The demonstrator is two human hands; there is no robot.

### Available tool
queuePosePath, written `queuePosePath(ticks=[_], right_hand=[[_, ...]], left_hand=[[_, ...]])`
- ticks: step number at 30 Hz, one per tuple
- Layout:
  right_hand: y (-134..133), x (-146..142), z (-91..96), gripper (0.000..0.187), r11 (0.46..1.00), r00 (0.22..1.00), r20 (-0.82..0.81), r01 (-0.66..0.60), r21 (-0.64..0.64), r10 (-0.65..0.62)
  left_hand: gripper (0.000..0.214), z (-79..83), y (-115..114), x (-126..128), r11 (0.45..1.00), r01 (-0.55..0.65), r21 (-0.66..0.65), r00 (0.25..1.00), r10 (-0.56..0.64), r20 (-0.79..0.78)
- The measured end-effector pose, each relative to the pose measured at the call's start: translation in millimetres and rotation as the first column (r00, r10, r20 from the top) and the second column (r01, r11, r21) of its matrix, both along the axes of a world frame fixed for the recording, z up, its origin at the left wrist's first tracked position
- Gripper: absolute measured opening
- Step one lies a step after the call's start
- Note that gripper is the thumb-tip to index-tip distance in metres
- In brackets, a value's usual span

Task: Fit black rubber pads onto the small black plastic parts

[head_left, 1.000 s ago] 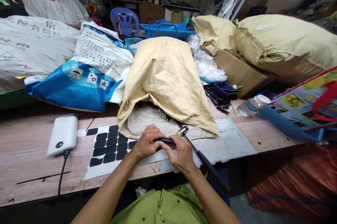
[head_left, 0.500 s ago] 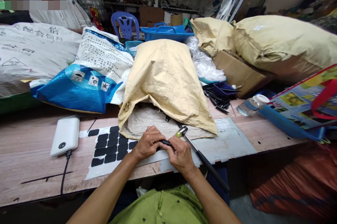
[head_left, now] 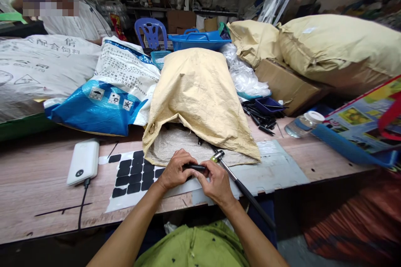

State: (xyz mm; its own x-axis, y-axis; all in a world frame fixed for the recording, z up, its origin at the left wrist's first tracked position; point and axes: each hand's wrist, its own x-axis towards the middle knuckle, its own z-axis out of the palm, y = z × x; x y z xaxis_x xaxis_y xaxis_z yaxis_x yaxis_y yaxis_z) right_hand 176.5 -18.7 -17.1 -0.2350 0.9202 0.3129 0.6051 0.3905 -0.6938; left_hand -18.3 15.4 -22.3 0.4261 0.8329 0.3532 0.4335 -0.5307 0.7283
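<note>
My left hand [head_left: 177,169] and my right hand [head_left: 215,180] meet near the table's front edge, both closed on one small black cylindrical piece [head_left: 196,167]. Its exact kind is hidden by my fingers. Close beside my right hand lies a hammer [head_left: 232,174], its small metal head up against the sack and its black handle slanting out past the table edge. Just beyond my hands, the open mouth of a tan woven sack [head_left: 197,91] shows a pale lining and a few dark pieces. Left of my hands is a white sheet of black rounded stickers [head_left: 136,174].
A white power bank [head_left: 83,162] with a cable lies at the left. Printed sacks [head_left: 103,87] stand behind it. To the right are black parts [head_left: 261,118], a lidded plastic jar [head_left: 303,124] and a blue tray [head_left: 351,146]. A person in white [head_left: 75,20] is at the back left.
My fingers have shifted on the black piece, so more of it shows between my hands. The whole view has swung slightly left; the hammer and sack lie as before.
</note>
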Motion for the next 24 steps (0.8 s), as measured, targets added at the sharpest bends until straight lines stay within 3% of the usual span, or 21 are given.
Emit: queuePosePath(ticks=[24], right_hand=[[0.0, 4.2, -3.0, 0.014, 1.000, 0.993, -0.118, 0.011, 0.008, -0.010]], left_hand=[[0.031, -0.7, 3.7, -4.6, 0.996, 0.057, -0.070, 0.996, -0.061, -0.066]])
